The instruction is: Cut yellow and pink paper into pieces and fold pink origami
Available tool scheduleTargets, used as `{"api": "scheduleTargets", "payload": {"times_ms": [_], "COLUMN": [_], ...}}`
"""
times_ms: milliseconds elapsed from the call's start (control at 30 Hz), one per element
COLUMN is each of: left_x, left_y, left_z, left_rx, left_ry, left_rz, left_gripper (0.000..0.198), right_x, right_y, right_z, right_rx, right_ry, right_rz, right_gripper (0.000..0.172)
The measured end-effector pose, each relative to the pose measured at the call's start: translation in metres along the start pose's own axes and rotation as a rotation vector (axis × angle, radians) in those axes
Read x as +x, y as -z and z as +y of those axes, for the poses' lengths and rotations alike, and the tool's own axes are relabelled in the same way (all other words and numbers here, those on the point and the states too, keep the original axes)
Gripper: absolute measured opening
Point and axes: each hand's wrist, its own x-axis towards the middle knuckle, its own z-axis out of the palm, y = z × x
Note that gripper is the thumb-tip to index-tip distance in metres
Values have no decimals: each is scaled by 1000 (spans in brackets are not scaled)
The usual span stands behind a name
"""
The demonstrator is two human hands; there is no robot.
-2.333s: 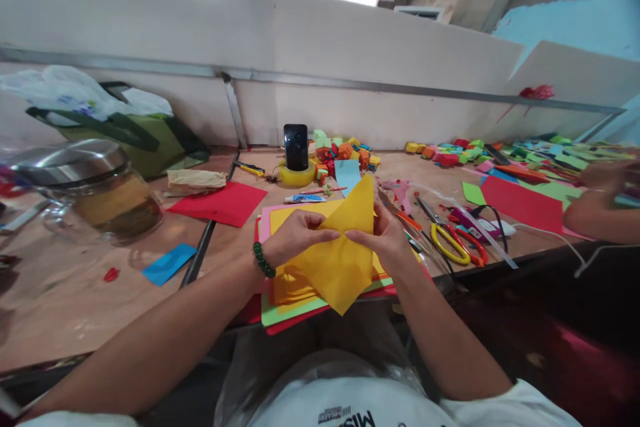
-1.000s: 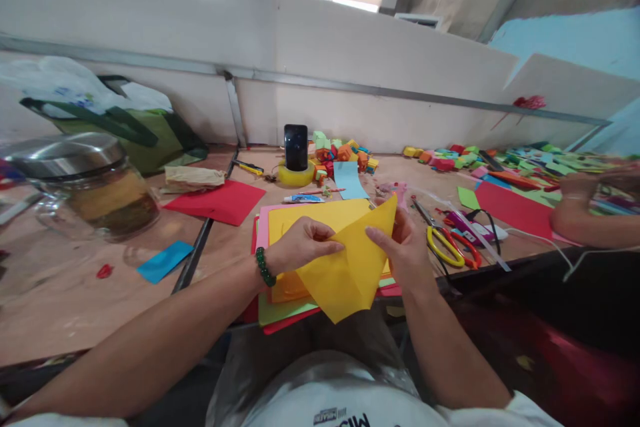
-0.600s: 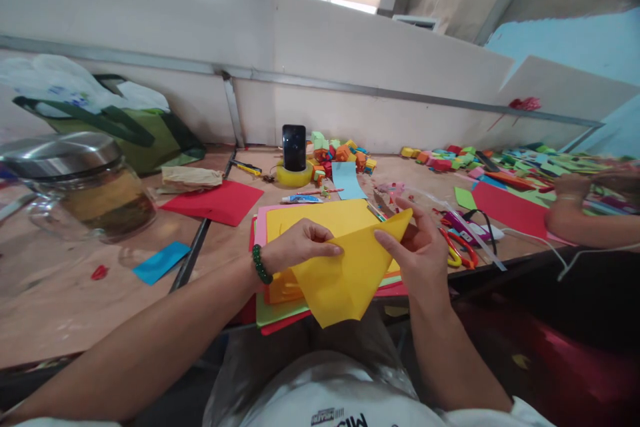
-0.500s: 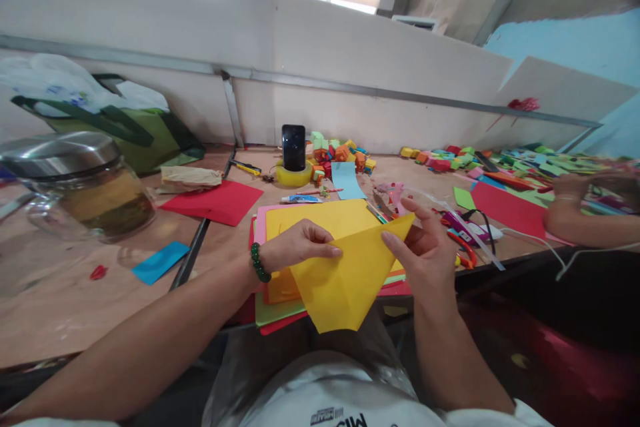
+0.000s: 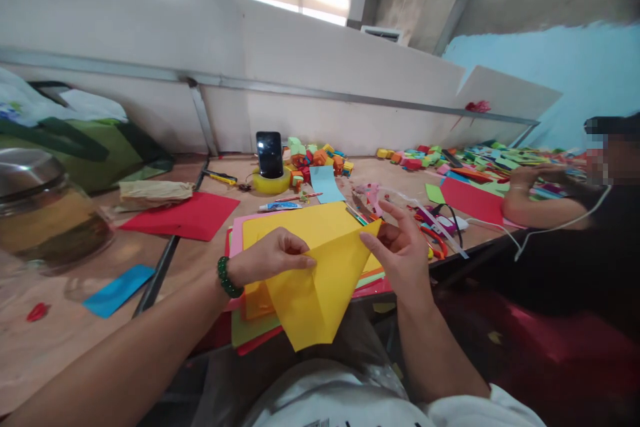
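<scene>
A folded sheet of yellow paper point(image 5: 320, 293) is held up between both hands, over the near edge of the table. My left hand point(image 5: 277, 257), with a green bead bracelet at the wrist, pinches its upper left edge between thumb and fingers. On the other side, my right hand point(image 5: 400, 247) grips the pointed upper right corner, thumb in front and fingers behind. A crease runs down the sheet, and its lower end hangs free. Behind and beneath it lies a stack of coloured paper point(image 5: 295, 219), yellow on top with pink, green and red edges showing.
A phone point(image 5: 270, 155) stands on a yellow tape roll point(image 5: 273, 181), with small folded paper cubes beside it. A glass jar point(image 5: 47, 213) and red paper point(image 5: 185, 217) are at left. A purple glue gun point(image 5: 440, 219) lies right; farther right sits another person point(image 5: 545, 207).
The view has turned to the right, bringing more of the other person into sight. Both hands keep their hold on the yellow paper, whose crease now shows more plainly.
</scene>
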Motion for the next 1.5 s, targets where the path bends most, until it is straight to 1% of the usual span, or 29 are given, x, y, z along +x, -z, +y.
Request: {"api": "scheduleTargets", "payload": {"times_ms": [133,300,500,600,733,833,967,1100,1233,1400,1500], "left_x": [3,2,2,1,0,0,2,2,0,-3,-3], "left_y": [-2,-7,-8,-8,-9,-8,-8,-8,-8,-7,-6], "left_z": [-6,-5,-3,-2,1,0,-2,-2,0,6,5], "left_rx": [-21,-108,-122,-128,-114,-85,-30,4,33,67,84], "left_ry": [2,39,29,41,53,41,30,33,28,31,12], "left_rz": [24,85,106,95,95,107,117,104,113,109,110], "left_gripper": [41,41,42,40,38,42,47,46,45,43,42], "right_x": [4,2,0,-1,-3,-4,-1,3,6,9,10], "right_y": [5,3,2,0,-5,-6,-3,1,4,6,8], "right_z": [-1,-3,-4,-7,-8,-9,-10,-9,-9,-10,-10], "right_rx": [-1,-8,-48,-47,-44,-57,-57,-3,9,19,24], "right_ry": [-33,-22,13,19,37,36,3,-19,-8,-5,1], "right_rz": [-14,48,59,65,76,65,62,71,79,100,104], "right_gripper": [58,57,57,56,53,54,56,56,58,55,54]}}
